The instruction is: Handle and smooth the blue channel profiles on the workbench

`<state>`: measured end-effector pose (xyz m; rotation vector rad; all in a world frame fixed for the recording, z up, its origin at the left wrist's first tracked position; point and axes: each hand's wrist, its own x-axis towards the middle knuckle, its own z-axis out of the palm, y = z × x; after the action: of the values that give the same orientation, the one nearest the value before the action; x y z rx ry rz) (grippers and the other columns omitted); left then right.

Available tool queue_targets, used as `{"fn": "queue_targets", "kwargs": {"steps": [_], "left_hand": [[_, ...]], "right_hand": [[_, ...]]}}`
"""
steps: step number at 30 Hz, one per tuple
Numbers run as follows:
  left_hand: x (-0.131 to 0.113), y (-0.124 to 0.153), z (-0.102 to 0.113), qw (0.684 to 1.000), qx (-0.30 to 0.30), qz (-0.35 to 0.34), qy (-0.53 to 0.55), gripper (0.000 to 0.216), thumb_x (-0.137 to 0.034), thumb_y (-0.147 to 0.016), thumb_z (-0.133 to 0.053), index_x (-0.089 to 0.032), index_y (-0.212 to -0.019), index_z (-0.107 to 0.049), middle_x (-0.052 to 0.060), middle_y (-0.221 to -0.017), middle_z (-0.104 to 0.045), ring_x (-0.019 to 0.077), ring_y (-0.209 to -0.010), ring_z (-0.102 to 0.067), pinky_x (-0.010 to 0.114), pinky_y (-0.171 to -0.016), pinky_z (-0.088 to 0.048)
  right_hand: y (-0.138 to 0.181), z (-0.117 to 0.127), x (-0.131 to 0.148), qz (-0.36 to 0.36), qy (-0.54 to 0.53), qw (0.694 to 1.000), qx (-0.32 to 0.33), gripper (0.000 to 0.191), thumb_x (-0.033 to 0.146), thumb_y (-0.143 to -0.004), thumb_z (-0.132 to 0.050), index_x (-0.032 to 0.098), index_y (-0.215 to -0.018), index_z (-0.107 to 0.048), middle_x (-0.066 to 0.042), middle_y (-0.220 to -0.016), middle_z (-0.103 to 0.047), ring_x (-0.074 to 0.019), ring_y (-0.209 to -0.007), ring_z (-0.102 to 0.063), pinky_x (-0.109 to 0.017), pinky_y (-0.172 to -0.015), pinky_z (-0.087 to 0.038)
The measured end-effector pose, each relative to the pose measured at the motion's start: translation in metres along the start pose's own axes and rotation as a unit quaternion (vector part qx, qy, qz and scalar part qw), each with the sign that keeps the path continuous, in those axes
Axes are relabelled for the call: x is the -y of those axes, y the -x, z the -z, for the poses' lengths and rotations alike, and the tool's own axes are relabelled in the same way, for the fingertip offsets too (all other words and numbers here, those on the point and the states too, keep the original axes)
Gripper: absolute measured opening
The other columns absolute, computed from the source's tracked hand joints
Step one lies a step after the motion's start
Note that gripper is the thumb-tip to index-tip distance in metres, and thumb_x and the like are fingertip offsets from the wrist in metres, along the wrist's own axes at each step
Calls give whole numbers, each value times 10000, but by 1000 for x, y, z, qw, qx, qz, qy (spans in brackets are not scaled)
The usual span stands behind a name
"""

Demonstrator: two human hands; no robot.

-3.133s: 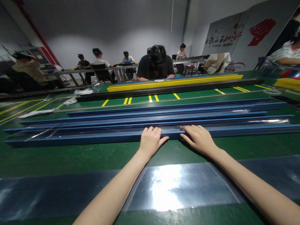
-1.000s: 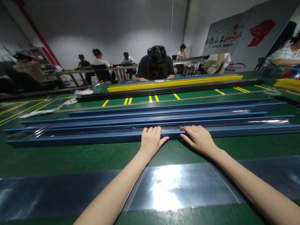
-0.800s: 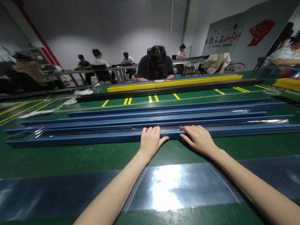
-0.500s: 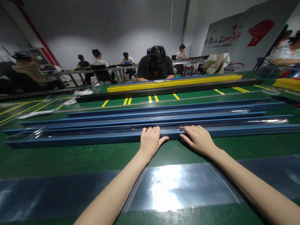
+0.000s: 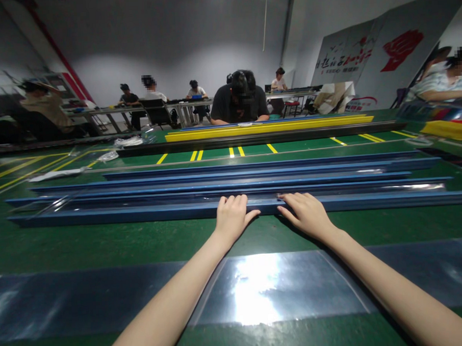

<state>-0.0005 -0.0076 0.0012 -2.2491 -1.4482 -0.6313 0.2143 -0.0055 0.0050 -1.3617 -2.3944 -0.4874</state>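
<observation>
A long blue channel strip (image 5: pixel 141 214) lies across the green table, its near wall facing me. My left hand (image 5: pixel 232 214) rests over that wall, fingers hooked on its top edge and thumb stretched to the right along the front. My right hand (image 5: pixel 305 210) sits a short way to the right on the same strip, fingers over the edge and thumb at the near side. Both hands grip it lightly, a gap between them. The fingertips are partly hidden behind the edge. Clear film (image 5: pixel 400 188) shines inside the channel. Nearer me, a wide transparent sheet (image 5: pixel 213 291) lies flat under my forearms.
More blue strips (image 5: pixel 254 170) lie parallel just beyond. Farther off are a black strip (image 5: pixel 207 143) and a yellow strip (image 5: pixel 271 128), with a person (image 5: pixel 238 98) bent over behind them. Crumpled clear plastic (image 5: pixel 128 142) is at left; a yellow tray (image 5: pixel 447 130) is at right.
</observation>
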Motion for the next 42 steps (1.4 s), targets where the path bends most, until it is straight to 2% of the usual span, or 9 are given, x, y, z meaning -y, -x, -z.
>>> {"fn": "queue_targets", "kwargs": {"steps": [42], "left_hand": [[0, 1, 0, 1000, 1, -10, -5, 358, -514, -797, -486, -162, -806, -551, 48, -755, -620, 204, -734, -534, 327, -673, -292]], "right_hand": [[0, -2, -1, 4, 1, 1000, -3, 379, 391, -888, -330, 133, -1018, -576, -92, -943, -655, -186, -824, -563, -296, -690, -312]]}}
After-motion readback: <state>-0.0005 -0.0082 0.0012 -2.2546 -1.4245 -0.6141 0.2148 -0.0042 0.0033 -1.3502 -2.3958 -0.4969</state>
